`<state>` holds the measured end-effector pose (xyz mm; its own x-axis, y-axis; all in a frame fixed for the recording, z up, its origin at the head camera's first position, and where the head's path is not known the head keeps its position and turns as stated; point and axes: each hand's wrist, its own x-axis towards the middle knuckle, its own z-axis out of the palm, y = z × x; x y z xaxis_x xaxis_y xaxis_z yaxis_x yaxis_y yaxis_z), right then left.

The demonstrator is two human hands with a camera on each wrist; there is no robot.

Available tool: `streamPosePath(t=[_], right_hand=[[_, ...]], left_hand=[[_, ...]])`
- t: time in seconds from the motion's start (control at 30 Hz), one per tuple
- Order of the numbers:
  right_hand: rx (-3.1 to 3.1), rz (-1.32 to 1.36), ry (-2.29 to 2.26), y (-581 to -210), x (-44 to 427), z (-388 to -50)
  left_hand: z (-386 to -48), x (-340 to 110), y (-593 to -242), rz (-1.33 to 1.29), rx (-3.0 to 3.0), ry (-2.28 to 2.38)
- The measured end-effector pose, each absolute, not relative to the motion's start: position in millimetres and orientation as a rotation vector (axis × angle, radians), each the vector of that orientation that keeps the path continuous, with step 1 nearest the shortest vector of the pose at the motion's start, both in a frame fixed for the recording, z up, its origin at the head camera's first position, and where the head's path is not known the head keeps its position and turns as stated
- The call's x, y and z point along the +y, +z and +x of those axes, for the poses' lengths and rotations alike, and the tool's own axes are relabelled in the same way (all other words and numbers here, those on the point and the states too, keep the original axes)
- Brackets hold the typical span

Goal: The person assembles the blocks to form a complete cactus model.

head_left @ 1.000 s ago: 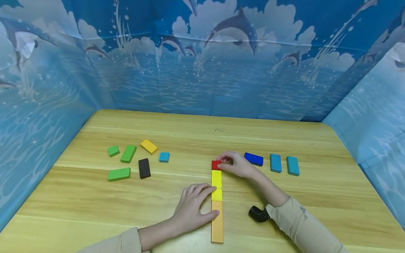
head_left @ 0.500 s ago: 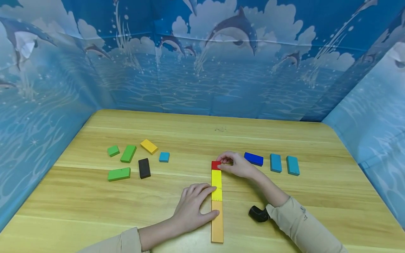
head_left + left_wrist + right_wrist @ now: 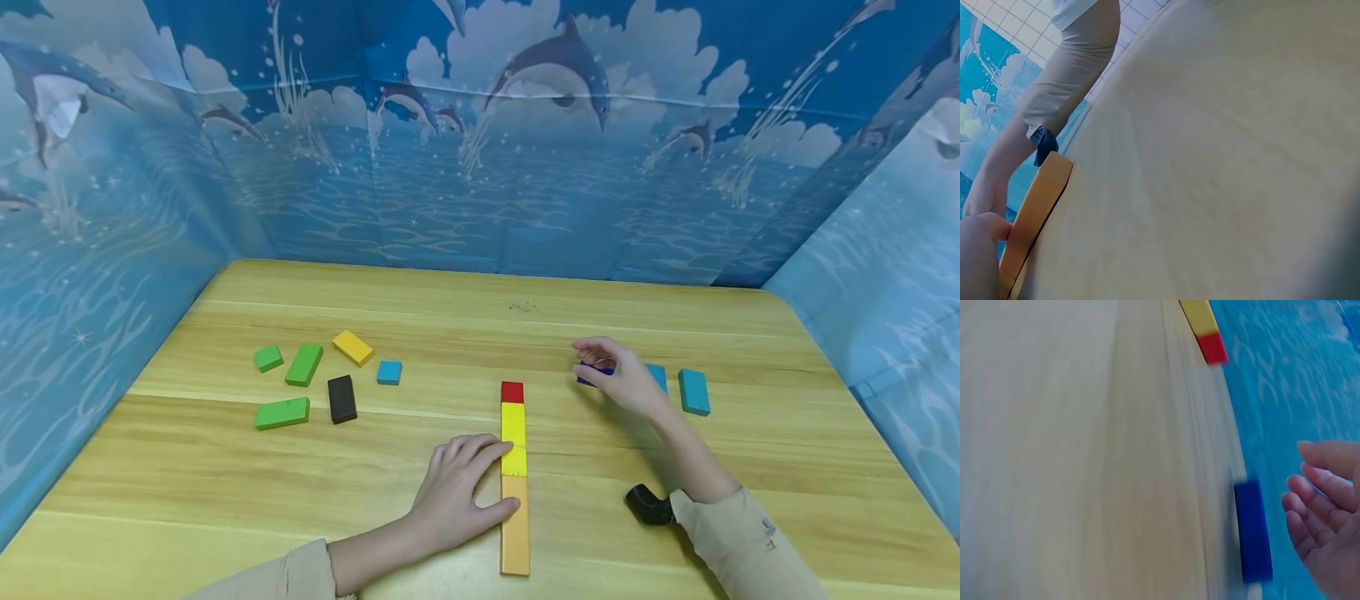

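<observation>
In the head view a straight row runs away from the person: a long orange block [image 3: 514, 533], yellow [image 3: 513, 433] in the middle, and a small red block [image 3: 512, 392] at the far end. My left hand [image 3: 459, 492] lies along the row's left side, index finger on the yellow part and thumb on the orange block. My right hand [image 3: 618, 375] hovers over a dark blue block [image 3: 1252, 531], partly covering it in the head view. In the right wrist view its fingers are loosely bent and apart from that block.
Two light blue blocks, one partly hidden and one in plain sight [image 3: 694, 392], lie right of my right hand. Green, yellow, black [image 3: 342, 399] and small light blue [image 3: 389, 372] blocks are scattered left. A black wrist device [image 3: 649, 505] sits at the right cuff. Dolphin-print curtains [image 3: 480, 167] surround the table.
My right hand has let go of the red block and moved right, over to the dark blue block. The red block stays at the row's end. My left hand has not moved.
</observation>
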<state>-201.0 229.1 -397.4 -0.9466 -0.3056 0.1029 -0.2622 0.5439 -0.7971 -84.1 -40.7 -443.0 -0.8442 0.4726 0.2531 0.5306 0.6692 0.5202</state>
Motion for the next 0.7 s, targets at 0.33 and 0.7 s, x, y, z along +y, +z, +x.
streamPosePath(t=[0.33,0.7], right_hand=[[2.863,-0.433,-1.217,-401.3,267.8,-186.8],[2.945,-0.423,-1.090,-409.9,274.8,-184.9]], left_hand=[[-83.7,-41.0,-442.9,-0.835,-2.786,-0.910],[-83.8,-41.0,-443.7,-0.835,-2.782,-0.916]])
